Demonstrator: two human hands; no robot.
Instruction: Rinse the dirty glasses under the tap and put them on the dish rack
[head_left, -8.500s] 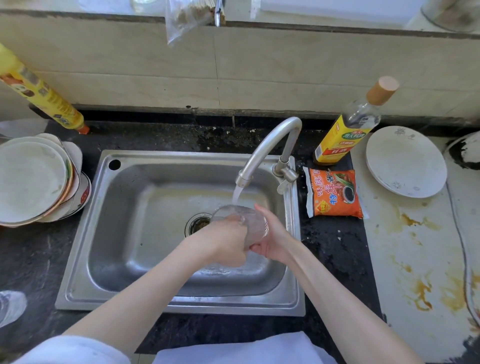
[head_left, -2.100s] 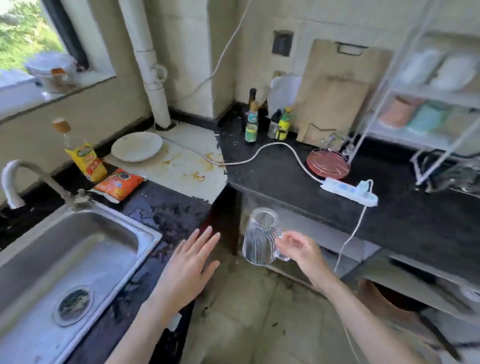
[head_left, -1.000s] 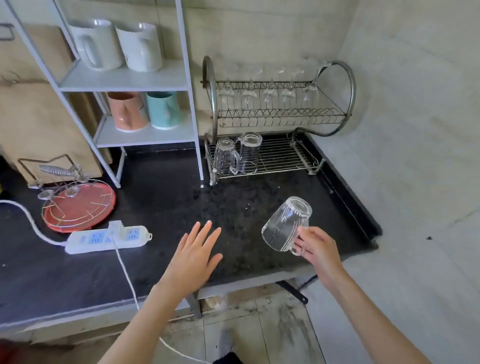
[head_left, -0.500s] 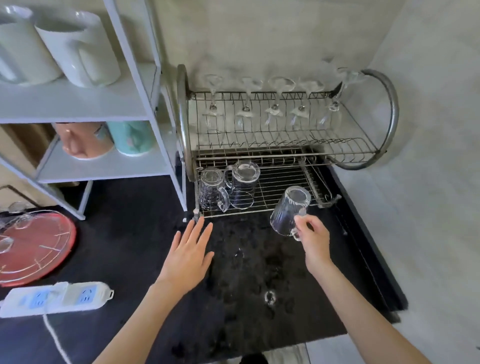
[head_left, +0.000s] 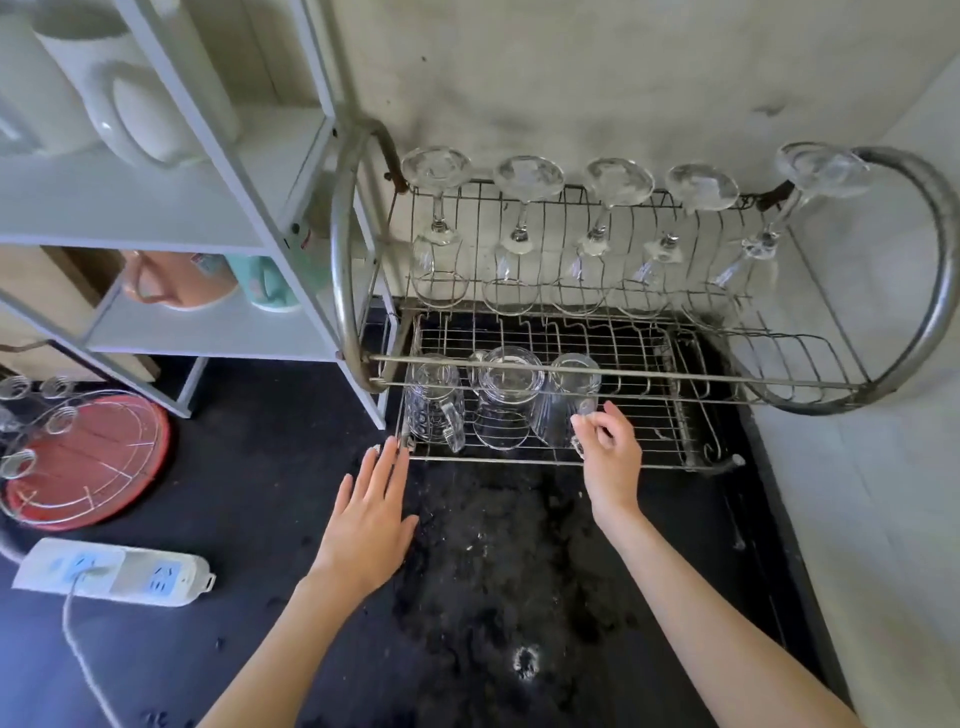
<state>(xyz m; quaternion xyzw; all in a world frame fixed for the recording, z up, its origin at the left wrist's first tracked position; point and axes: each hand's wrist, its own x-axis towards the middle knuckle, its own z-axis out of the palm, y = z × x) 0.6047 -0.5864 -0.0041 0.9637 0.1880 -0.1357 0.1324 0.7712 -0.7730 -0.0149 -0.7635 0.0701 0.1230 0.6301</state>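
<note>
right hand (head_left: 609, 452): fingers pinch the handle of the glass mug (head_left: 569, 400), inverted on the dish rack (head_left: 675, 457) lower tier, rightmost of three. left hand (head_left: 371, 512): fingers straight, spread, over the counter (head_left: 260, 467) near the rack's left corner.

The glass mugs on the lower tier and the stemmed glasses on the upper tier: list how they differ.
The glass mugs are squat, with side handles; the stemmed glasses are slender, on long stems. The mugs stand mouth-down on the dish rack's lower wire shelf; the stemmed glasses stand bowl-down in the upper tier, feet up. There are three mugs, five stemmed glasses. The right hand holds the rightmost mug's handle; no stemmed glass is touched. All are clear and inverted.
</note>
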